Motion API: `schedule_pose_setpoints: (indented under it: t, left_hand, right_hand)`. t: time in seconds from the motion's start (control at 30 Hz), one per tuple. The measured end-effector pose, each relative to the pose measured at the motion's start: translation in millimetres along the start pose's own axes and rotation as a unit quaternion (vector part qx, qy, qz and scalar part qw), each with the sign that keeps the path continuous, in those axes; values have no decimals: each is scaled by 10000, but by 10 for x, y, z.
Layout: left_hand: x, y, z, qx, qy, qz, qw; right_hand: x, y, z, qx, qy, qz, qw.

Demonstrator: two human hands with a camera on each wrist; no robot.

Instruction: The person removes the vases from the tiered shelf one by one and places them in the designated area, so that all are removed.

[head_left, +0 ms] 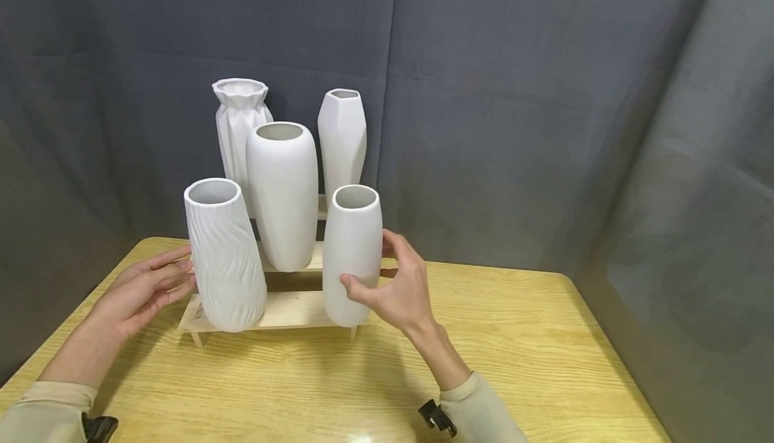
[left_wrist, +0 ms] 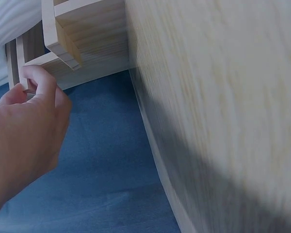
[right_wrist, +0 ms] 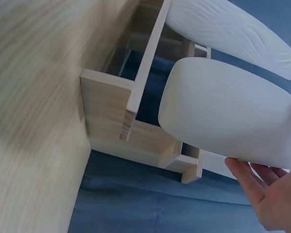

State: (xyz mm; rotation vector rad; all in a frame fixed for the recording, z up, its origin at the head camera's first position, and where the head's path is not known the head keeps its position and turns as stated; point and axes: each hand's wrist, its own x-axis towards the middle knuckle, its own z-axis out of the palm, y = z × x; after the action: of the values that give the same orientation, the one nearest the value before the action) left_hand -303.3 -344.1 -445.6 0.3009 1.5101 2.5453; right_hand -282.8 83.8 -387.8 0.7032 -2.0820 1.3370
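Observation:
My right hand (head_left: 399,288) grips a smooth white vase (head_left: 353,261) from its right side, thumb in front and fingers behind. In the right wrist view a gap shows between the base of this upright vase and the low step. On the left, my left hand (head_left: 142,292) is beside a wavy-ribbed white vase (head_left: 225,261) on the same step. The left wrist view has its thumb and index finger pinching an edge of the tiered wooden stand (left_wrist: 92,48). The tall smooth vase (head_left: 282,194) occupies the middle step.
Behind, a pleated-neck vase (head_left: 232,130) and a faceted vase (head_left: 342,137) stand on the top step. The stand is on a wood-grain table (head_left: 514,342), with grey curtains (head_left: 514,113) around its back and sides.

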Motion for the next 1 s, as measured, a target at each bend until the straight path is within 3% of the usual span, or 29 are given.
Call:
schedule_pose_setpoints:
  t: [0.6, 0.83, 1.0]
  left_hand:
    - [-5, -2, 15, -131, -54, 23, 9999]
    - [5, -28, -13, -260, -190, 58, 9995]
    - [16, -22, -17, -183, -198, 74, 9996]
  right_hand:
    - [146, 4, -365, 66, 539, -323, 9980]
    - [199, -314, -576, -256, 882, -285, 9954]
    - [225, -127, -723, -274, 1032, -132, 9942]
